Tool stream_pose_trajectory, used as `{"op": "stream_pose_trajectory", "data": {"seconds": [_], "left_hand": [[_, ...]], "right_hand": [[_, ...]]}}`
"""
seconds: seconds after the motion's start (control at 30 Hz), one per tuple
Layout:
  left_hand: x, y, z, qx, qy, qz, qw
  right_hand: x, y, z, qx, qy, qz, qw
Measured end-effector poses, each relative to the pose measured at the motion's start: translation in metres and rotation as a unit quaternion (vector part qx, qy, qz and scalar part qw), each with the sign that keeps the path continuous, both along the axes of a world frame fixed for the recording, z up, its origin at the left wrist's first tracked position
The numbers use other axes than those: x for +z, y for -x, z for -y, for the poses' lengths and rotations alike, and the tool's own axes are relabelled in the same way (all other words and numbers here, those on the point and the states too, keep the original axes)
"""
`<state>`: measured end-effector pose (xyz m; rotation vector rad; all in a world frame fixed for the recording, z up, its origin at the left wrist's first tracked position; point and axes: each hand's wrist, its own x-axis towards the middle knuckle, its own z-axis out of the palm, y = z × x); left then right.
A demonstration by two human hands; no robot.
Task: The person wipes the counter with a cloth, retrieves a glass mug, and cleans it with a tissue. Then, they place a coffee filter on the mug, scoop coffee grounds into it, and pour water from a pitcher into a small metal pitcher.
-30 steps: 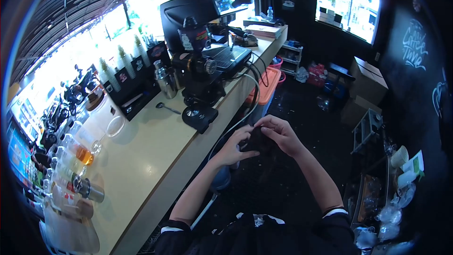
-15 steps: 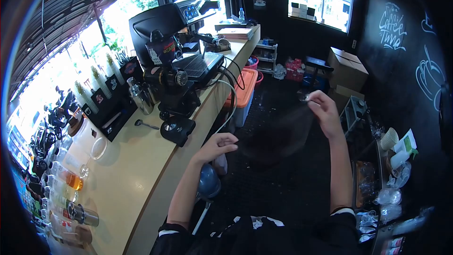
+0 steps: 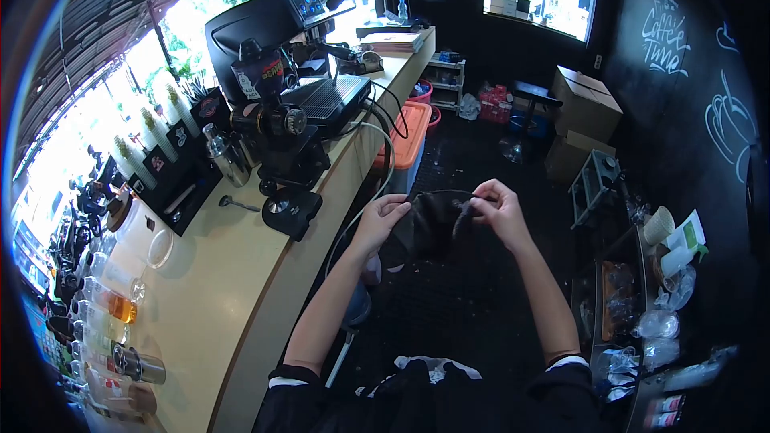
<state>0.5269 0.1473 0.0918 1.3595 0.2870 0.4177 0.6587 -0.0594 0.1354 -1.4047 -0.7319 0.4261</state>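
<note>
A dark cloth [image 3: 437,224] hangs between my two hands over the floor, right of the counter. My left hand [image 3: 381,223] pinches its left upper corner between thumb and fingers. At the other upper end, my right hand [image 3: 499,210] is closed on the cloth's edge, where a dark strip dangles from the fingers. The cloth's lower part blends into the black floor, so its full outline cannot be made out.
The wooden counter [image 3: 233,297] on the left carries a coffee grinder [image 3: 281,128], an espresso machine [image 3: 261,28], a spoon and jars. An orange-lidded bin [image 3: 407,135] stands beside it. Cardboard boxes [image 3: 588,108] and a cluttered shelf [image 3: 609,305] are on the right.
My right hand has come down and left, nearer my left hand. My left hand has risen slightly. The cloth, blurred before, now hangs more clearly between them. The view has shifted a little.
</note>
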Motion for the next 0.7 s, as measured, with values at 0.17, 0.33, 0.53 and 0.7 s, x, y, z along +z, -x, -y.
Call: {"op": "stream_pose_trajectory", "data": {"seconds": [0.17, 0.33, 0.53, 0.7], "left_hand": [[0.024, -0.001, 0.018, -0.025, 0.036, -0.012, 0.999], [0.032, 0.003, 0.021, -0.04, 0.026, -0.025, 0.999], [0.046, 0.023, 0.013, -0.149, 0.056, 0.002, 0.987], [0.057, 0.038, 0.007, -0.181, -0.066, -0.021, 0.981]], "right_hand": [[-0.002, 0.038, -0.02, 0.055, 0.014, 0.049, 0.997], [-0.001, 0.057, -0.029, 0.059, 0.026, 0.124, 0.99], [0.009, 0.062, -0.026, 0.085, 0.04, 0.345, 0.934], [0.024, 0.056, -0.026, 0.077, 0.053, 0.316, 0.944]]}}
